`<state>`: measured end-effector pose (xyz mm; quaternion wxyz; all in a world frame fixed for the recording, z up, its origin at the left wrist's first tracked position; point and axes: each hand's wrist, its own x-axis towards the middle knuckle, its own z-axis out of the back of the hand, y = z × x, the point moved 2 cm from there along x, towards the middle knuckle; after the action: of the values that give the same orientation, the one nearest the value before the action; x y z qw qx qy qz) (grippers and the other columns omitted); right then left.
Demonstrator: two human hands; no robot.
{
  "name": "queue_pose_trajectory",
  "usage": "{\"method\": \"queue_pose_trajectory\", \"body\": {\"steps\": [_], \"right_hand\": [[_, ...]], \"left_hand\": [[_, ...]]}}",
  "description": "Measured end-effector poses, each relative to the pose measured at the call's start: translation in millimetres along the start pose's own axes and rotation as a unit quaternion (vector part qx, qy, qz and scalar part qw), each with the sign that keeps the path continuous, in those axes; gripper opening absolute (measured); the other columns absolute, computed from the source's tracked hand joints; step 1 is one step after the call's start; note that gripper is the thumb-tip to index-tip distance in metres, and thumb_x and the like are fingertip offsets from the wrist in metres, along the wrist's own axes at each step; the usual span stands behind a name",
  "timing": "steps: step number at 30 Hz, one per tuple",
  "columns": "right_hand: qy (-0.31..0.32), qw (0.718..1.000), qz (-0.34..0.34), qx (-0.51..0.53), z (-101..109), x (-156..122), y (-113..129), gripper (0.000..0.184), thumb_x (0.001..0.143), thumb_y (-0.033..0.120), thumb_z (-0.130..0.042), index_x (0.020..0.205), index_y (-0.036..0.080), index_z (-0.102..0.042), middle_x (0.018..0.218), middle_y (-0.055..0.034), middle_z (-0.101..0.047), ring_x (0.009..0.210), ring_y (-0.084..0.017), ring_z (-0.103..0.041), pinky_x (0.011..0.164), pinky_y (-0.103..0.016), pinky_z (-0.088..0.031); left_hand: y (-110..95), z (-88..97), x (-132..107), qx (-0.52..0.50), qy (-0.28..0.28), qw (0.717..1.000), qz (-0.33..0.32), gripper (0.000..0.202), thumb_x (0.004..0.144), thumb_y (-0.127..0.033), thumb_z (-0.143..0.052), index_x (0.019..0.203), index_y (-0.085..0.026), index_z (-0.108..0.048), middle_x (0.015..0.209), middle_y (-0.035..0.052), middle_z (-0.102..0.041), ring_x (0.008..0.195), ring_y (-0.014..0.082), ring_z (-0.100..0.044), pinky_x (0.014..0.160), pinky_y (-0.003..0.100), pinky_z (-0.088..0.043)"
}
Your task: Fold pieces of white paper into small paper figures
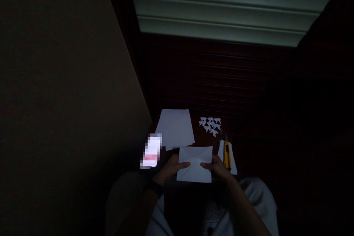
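Observation:
I hold a small white sheet of paper (195,163) in front of me with both hands. My left hand (172,169) pinches its lower left edge, thumb on top. On the sheet's lower right side, my right hand (218,167) grips with its fingers closed. The sheet shows a diagonal fold line. The room is very dark, so finger detail is hard to make out.
A stack of white sheets (176,128) lies on the dark table beyond my hands. Several small folded white paper figures (210,125) sit at the back right. A yellow utility knife (227,154) rests on a white scrap at the right. A glowing screen (152,151) lies at the left.

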<state>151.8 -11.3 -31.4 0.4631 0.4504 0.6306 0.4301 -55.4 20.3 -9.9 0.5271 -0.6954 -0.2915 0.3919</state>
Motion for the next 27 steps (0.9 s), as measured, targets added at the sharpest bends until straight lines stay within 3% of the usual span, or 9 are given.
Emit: {"method": "queue_pose_trajectory", "body": {"steps": [8, 14, 17, 20, 24, 27], "right_hand": [[0.012, 1.000, -0.005, -0.013, 2.5, 1.1, -0.4, 0.037, 0.056, 0.033, -0.071, 0.089, 0.015, -0.067, 0.081, -0.0054, -0.068, 0.072, -0.019, -0.059, 0.068, -0.032, -0.044], [0.001, 0.998, -0.016, -0.057, 10.9, 5.5, -10.9, 0.030, 0.059, 0.032, -0.066, 0.085, 0.015, -0.069, 0.077, -0.0067, -0.069, 0.069, -0.021, -0.060, 0.065, -0.032, -0.044], [0.004, 0.999, -0.011, -0.035, 10.3, 5.0, -9.4, 0.035, 0.061, 0.031, -0.066, 0.092, 0.015, -0.067, 0.081, -0.0068, -0.068, 0.072, -0.020, -0.060, 0.067, -0.032, -0.044], [0.006, 1.000, -0.014, -0.010, 9.0, 4.5, -6.3, 0.039, 0.060, 0.030, -0.067, 0.096, 0.016, -0.065, 0.083, -0.0067, -0.068, 0.073, -0.019, -0.060, 0.068, -0.032, -0.044], [0.007, 0.999, -0.043, 0.011, 10.1, 4.8, -7.8, 0.033, 0.059, 0.030, -0.066, 0.088, 0.014, -0.069, 0.074, -0.0086, -0.068, 0.067, -0.021, -0.061, 0.063, -0.032, -0.045], [-0.014, 0.999, -0.047, 0.012, 12.7, 5.0, -11.0, 0.026, 0.060, 0.029, -0.063, 0.080, 0.014, -0.071, 0.070, -0.0087, -0.068, 0.063, -0.021, -0.062, 0.060, -0.031, -0.046]], "left_hand": [[9.0, 2.8, 4.0, 0.020, -0.032, 0.999, -0.006, 0.042, 0.062, -0.032, -0.067, 0.097, -0.010, -0.062, 0.091, 0.0112, -0.065, 0.081, 0.0243, -0.059, 0.069, 0.032, -0.044], [12.4, 11.1, 3.9, 0.111, -0.061, 0.990, -0.054, 0.030, 0.058, -0.024, -0.068, 0.086, -0.016, -0.067, 0.097, 0.0074, -0.063, 0.095, 0.0245, -0.054, 0.082, 0.031, -0.039], [9.8, 9.1, 3.7, 0.072, -0.065, 0.995, -0.037, 0.033, 0.061, -0.026, -0.066, 0.091, -0.013, -0.066, 0.096, 0.0093, -0.063, 0.092, 0.0248, -0.055, 0.079, 0.032, -0.040], [7.1, 5.2, 4.9, 0.004, -0.033, 0.999, -0.026, 0.036, 0.067, -0.029, -0.062, 0.098, -0.011, -0.063, 0.091, 0.0104, -0.065, 0.083, 0.0232, -0.058, 0.074, 0.032, -0.042], [8.4, 7.6, 6.8, -0.008, -0.049, 0.998, -0.041, 0.032, 0.062, -0.021, -0.064, 0.093, -0.012, -0.064, 0.089, 0.0085, -0.065, 0.082, 0.0209, -0.058, 0.071, 0.028, -0.043], [11.6, 9.5, 8.4, -0.049, -0.064, 0.996, -0.049, 0.035, 0.066, -0.022, -0.062, 0.100, -0.014, -0.061, 0.093, 0.0086, -0.063, 0.080, 0.0198, -0.059, 0.069, 0.028, -0.045]]}}
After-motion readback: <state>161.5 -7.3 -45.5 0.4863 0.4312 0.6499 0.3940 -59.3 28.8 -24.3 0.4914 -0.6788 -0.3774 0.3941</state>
